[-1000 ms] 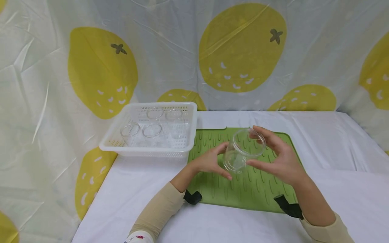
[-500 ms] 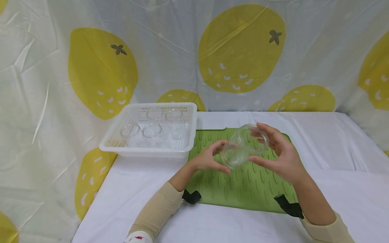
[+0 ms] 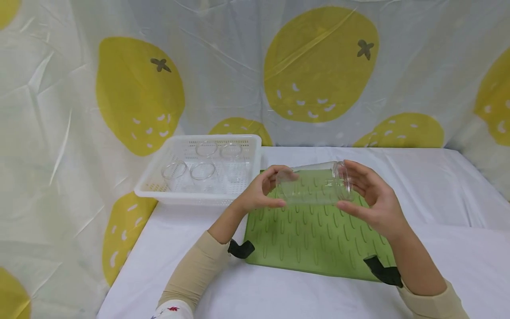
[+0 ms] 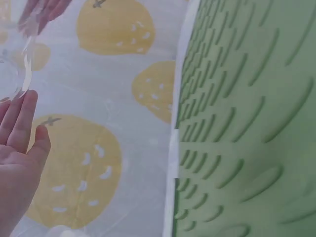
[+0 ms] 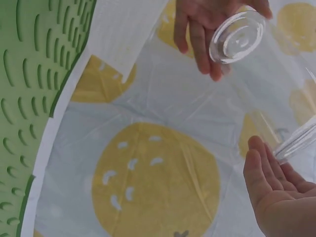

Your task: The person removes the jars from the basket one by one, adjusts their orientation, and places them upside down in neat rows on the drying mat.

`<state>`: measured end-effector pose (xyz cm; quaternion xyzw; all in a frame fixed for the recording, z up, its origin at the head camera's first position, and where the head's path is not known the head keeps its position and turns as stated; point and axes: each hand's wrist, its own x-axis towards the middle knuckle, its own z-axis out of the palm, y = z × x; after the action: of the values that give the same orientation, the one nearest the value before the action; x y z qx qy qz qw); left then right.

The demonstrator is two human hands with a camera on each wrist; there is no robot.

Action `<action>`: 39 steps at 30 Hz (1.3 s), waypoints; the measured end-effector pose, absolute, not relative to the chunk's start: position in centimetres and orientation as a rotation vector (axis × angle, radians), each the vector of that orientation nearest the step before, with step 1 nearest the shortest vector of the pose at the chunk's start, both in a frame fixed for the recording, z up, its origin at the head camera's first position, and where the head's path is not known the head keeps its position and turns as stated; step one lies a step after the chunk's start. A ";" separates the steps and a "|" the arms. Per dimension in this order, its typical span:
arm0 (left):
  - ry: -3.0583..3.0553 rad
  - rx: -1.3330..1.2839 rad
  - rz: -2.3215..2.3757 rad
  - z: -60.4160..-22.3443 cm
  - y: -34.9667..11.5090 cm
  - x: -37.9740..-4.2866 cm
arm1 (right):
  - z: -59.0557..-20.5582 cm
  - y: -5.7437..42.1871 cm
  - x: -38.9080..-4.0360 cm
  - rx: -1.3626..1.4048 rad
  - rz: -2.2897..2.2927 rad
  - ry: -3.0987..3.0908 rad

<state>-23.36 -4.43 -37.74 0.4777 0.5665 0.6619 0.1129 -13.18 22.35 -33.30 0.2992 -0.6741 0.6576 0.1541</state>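
Note:
A clear plastic cup (image 3: pixel 311 184) is held on its side above a green ridged mat (image 3: pixel 303 235), base to the left and rim to the right. My left hand (image 3: pixel 263 190) grips the base end between thumb and fingers. At the rim end, my right hand (image 3: pixel 372 201) holds the cup with its thumb below and fingers behind. The right wrist view shows the round cup base (image 5: pixel 238 39) by the left hand's fingers. Only part of the cup rim (image 4: pixel 27 64) shows at the left wrist view's edge.
A white perforated basket (image 3: pixel 147 193) stands left of the mat with several clear cups upright in it, such as a front cup (image 3: pixel 203 170). White cloth (image 3: pixel 450 248) covers the table. Behind hangs a lemon-print curtain (image 3: pixel 223 66).
The cup has turned from a leaning pose to lying level, its base swinging left and up. My left hand has moved left and up with the base; the right hand stays at the rim.

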 end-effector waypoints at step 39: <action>1.707 1.570 2.167 -31.6 -2.3 -22.0 | -36.6 19.8 -14.8 0.872 1.801 -2.323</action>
<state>-21.99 -2.28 -31.60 0.4945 0.5379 0.6826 -0.0161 -14.78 19.79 -36.61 0.2841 -0.7572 0.5870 0.0378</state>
